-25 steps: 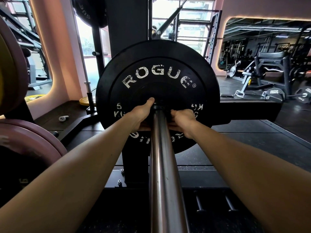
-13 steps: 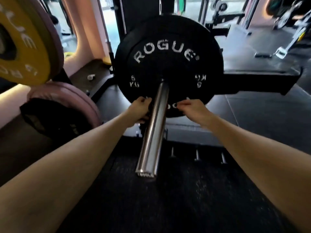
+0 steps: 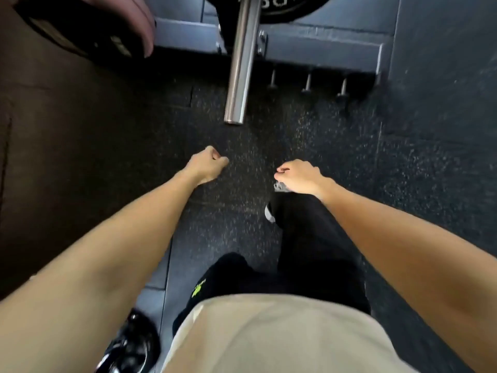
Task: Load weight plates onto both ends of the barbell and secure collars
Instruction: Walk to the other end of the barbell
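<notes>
The steel barbell sleeve (image 3: 240,63) runs from the top of the view down to its bare end, above the speckled rubber floor. The lower rim of the black Rogue plate (image 3: 282,9) on it shows at the top edge. My left hand (image 3: 207,166) hangs below and left of the sleeve end, fingers curled into a loose fist, holding nothing. My right hand (image 3: 298,176) hangs below and right of it, also curled and holding nothing. Neither hand touches the bar or plate. No collar is visible.
A pink-rimmed plate (image 3: 134,25) leans at the upper left. The dark rack base (image 3: 322,47) crosses under the sleeve, with three short pegs (image 3: 306,84) on its near side. A shiny black object (image 3: 129,345) lies by my left foot. My black-trousered legs stand below.
Both hands have come off the black plate and dropped back toward my body. The view has tilted down, so the plate is nearly out of frame and the floor fills the view.
</notes>
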